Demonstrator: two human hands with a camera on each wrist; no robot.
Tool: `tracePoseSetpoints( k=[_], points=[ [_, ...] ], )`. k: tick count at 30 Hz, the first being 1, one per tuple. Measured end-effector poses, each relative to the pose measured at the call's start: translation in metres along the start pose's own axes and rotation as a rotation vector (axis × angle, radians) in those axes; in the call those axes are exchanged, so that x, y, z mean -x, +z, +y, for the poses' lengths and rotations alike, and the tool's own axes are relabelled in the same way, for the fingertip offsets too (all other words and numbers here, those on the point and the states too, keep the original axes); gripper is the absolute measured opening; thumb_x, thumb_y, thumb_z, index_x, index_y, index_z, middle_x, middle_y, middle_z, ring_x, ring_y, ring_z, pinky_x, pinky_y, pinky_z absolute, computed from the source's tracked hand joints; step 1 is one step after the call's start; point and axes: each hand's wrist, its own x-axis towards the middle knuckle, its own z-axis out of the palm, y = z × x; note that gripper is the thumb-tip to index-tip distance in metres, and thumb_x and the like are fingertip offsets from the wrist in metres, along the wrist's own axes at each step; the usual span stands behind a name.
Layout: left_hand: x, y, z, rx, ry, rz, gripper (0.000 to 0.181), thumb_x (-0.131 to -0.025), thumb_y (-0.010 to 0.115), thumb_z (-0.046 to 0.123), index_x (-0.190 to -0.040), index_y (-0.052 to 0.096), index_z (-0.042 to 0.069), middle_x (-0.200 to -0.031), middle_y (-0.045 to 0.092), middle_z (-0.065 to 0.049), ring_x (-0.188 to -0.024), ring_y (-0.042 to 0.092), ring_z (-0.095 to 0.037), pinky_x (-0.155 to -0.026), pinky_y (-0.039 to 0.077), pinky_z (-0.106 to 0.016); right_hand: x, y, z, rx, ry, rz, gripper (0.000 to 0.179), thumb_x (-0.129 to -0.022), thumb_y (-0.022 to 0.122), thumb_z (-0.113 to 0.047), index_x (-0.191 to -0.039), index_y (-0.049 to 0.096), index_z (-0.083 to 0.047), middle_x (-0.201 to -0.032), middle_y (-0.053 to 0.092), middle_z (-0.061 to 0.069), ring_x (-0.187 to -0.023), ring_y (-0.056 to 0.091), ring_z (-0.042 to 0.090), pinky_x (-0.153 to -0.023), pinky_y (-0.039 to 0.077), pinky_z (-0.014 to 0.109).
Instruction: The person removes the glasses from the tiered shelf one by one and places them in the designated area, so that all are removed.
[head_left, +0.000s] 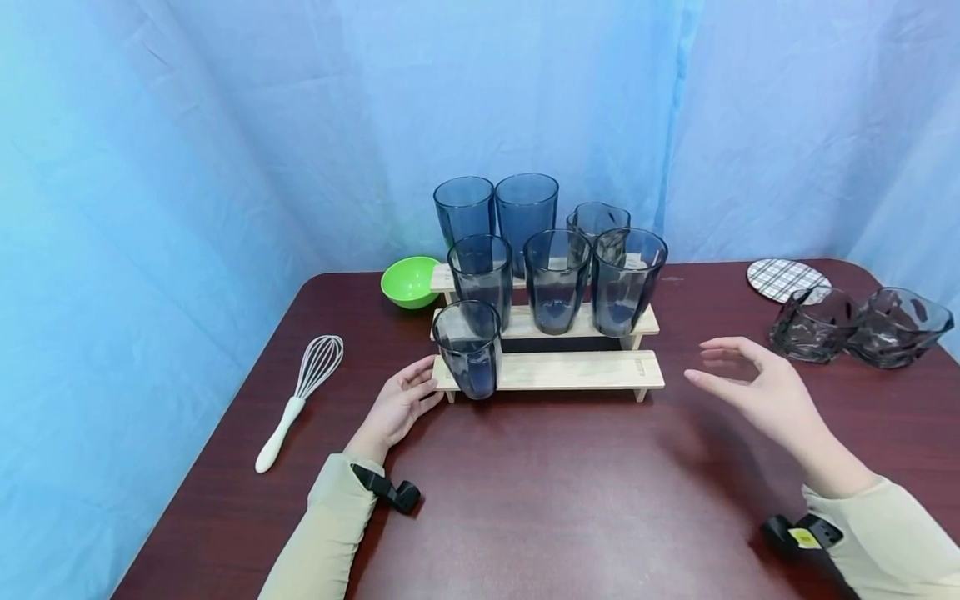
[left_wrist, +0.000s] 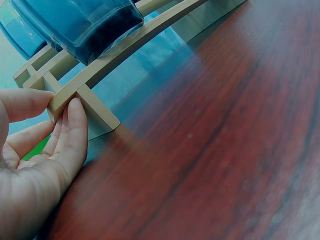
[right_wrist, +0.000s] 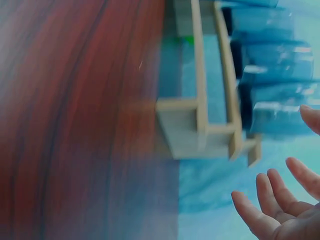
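A three-step wooden rack [head_left: 573, 371] stands on the table and bears blue-grey glasses. My left hand [head_left: 397, 408] pinches the left end of its lowest step, thumb above and fingers below, as the left wrist view shows at the board end [left_wrist: 65, 102]. Right by that hand, one tumbler [head_left: 468, 350] stands on the lowest step. Three tumblers [head_left: 557, 283] line the middle step; two more [head_left: 465, 212] and a shorter wavy glass [head_left: 598, 221] are on the top one. Off the rack's right end, my right hand [head_left: 772, 396] hovers with nothing in it, fingers relaxed and thumb apart.
Left of the rack lie a green bowl [head_left: 411, 282] at the back and a white-handled whisk [head_left: 300, 404]. Two dark wavy glasses [head_left: 896, 329] sit at the far right, near a round checked coaster [head_left: 787, 279]. Blue curtain [head_left: 480, 83] hangs behind the table.
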Motion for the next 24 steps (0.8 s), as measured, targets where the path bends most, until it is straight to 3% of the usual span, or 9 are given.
tracePoseSetpoints(
  k=[2, 6, 9, 16, 20, 24],
  points=[
    [0.000, 0.000, 0.000, -0.001, 0.004, -0.003, 0.055, -0.094, 0.039, -0.010, -0.146, 0.020, -0.007, -0.101, 0.054, 0.003, -0.086, 0.060, -0.004, -0.077, 0.051, -0.020, 0.002, 0.005, -0.007, -0.041, -0.029, -0.004, 0.042, -0.084, 0.072, -0.028, -0.118, 0.057, -0.009, -0.099, 0.055, -0.029, -0.088, 0.053, -0.020, -0.071, 0.042, 0.006],
    [0.000, 0.001, 0.000, 0.002, 0.014, -0.004, 0.056, -0.093, 0.039, -0.011, -0.146, 0.021, -0.007, -0.101, 0.054, 0.003, -0.086, 0.060, -0.005, -0.077, 0.051, -0.020, 0.001, 0.017, -0.022, -0.118, -0.115, -0.018, 0.040, -0.083, 0.073, -0.016, -0.118, 0.056, -0.006, -0.100, 0.055, -0.028, -0.090, 0.056, -0.016, -0.073, 0.046, 0.008],
    [0.001, 0.000, 0.000, 0.006, 0.010, -0.005, 0.056, -0.094, 0.039, -0.010, -0.146, 0.020, -0.007, -0.101, 0.054, 0.003, -0.085, 0.061, -0.005, -0.077, 0.051, -0.020, -0.001, 0.025, -0.032, -0.167, -0.160, -0.032, 0.041, -0.082, 0.073, -0.010, -0.118, 0.055, -0.002, -0.101, 0.058, -0.019, -0.091, 0.057, -0.013, -0.074, 0.048, 0.010],
    [0.001, 0.000, -0.002, -0.013, -0.002, 0.005, 0.055, -0.095, 0.040, -0.008, -0.147, 0.022, -0.005, -0.102, 0.054, 0.004, -0.087, 0.061, -0.004, -0.078, 0.051, -0.020, -0.010, 0.048, -0.058, -0.274, -0.178, -0.103, 0.048, -0.082, 0.073, -0.008, -0.124, 0.051, 0.002, -0.113, 0.058, 0.016, -0.097, 0.057, -0.003, -0.085, 0.049, 0.015],
    [0.000, 0.001, -0.001, -0.016, 0.003, 0.002, 0.055, -0.095, 0.040, -0.008, -0.147, 0.022, -0.004, -0.103, 0.054, 0.004, -0.087, 0.061, -0.004, -0.078, 0.051, -0.020, -0.016, 0.061, -0.071, -0.313, -0.185, -0.215, 0.065, -0.078, 0.076, -0.007, -0.134, 0.043, 0.000, -0.123, 0.053, 0.018, -0.113, 0.054, 0.015, -0.096, 0.047, 0.034],
    [0.000, 0.000, -0.001, -0.012, 0.007, -0.001, 0.055, -0.095, 0.039, -0.008, -0.147, 0.022, -0.004, -0.103, 0.053, 0.004, -0.087, 0.061, -0.004, -0.078, 0.051, -0.020, -0.020, 0.077, -0.080, -0.364, -0.208, -0.339, 0.085, -0.072, 0.081, -0.006, -0.142, 0.032, -0.005, -0.133, 0.045, 0.017, -0.124, 0.045, 0.036, -0.103, 0.036, 0.053]
  ],
)
